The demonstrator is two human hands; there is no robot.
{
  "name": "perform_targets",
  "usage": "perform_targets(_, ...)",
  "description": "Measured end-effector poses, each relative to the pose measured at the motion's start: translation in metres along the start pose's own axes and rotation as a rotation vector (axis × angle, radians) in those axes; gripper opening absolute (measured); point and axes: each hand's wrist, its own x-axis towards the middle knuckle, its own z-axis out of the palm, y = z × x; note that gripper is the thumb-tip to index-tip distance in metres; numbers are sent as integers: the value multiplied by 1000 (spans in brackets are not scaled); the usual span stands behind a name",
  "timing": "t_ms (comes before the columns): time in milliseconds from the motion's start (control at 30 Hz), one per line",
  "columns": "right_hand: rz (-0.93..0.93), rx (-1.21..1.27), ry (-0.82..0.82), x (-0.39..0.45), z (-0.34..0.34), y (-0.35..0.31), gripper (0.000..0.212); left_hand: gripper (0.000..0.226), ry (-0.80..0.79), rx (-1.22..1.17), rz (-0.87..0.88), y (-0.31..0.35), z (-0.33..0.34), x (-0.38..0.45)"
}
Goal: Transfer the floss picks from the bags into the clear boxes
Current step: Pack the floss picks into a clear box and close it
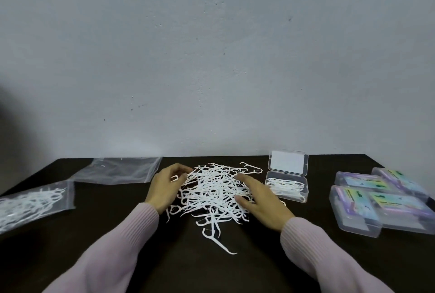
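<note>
Loose heap of white plastic floss picks (216, 191) at lower centre of the frame, on the dark matte surface (259, 264), likely tipped out so they can be sorted by hand. Left hand (164, 189) sits at the heap's left edge, fingers curled, seems to pinch one pick between thumb and fingertips. Right hand (257, 200) lies on the heap's right side, fingers fairly straight and spread, resting on picks, gripping nothing that I can see; looks like it is herding picks together. Both sleeves pale pink ribbed knit.

Open clear plastic box (287, 186) just right of the heap, hinged lid standing up, partly filled with picks lying lengthwise; near the right hand, so short carry. Closed clear boxes with purple-green labels (376, 200) stacked at right edge of the frame, well apart, probably done.

Flat empty-looking clear zip bag (117, 170) at centre left. Second clear bag still full of picks (33, 200) at far left edge, not yet emptied.
</note>
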Motion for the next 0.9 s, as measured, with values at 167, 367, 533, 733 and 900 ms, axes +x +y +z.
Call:
perform_targets(167, 122, -81, -108, 5, 9, 4, 63, 29, -57, 89, -24, -22, -6, -10)
perform_targets(367, 117, 100, -86, 12, 17, -12, 58, 41, -183, -50, -83, -15, 9, -12)
perform_targets(533, 89, 311, -9, 18, 11, -20, 47, 38, -199, -117, -60, -4, 25, -9)
perform_targets(733, 181, 166, 57, 57, 5, -3, 53, 30, 5, -62, -40, -7, 16, 10)
perform_targets(900, 462, -125, -34, 87, 23, 9, 65, 39, -118, 117, -77, -24, 13, 31)
